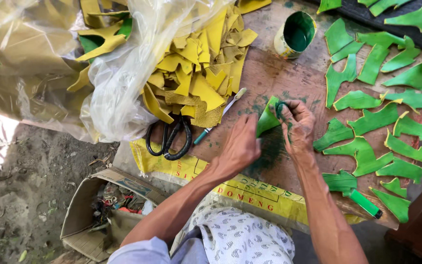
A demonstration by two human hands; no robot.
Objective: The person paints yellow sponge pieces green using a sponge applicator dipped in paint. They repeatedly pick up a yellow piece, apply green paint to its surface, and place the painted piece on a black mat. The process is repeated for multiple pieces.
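Note:
My left hand [240, 145] pins the lower edge of a green-painted leather piece [267, 119] on the brown work board [264, 80]. My right hand [296, 124], stained green, pinches a small dark green dauber against the top of that piece. A heap of unpainted yellow leather pieces [196, 73] lies to the left of the hands. To the right, several painted green pieces [367, 122] are spread out. A tin of green paint [295, 34] stands beyond the hands.
Black scissors [169, 139] and a toothbrush [221, 115] lie left of my hands. A clear plastic bag [118, 73] holds more yellow pieces. A green marker [365, 203] lies at lower right. An open cardboard box [98, 210] sits on the dirt ground at lower left.

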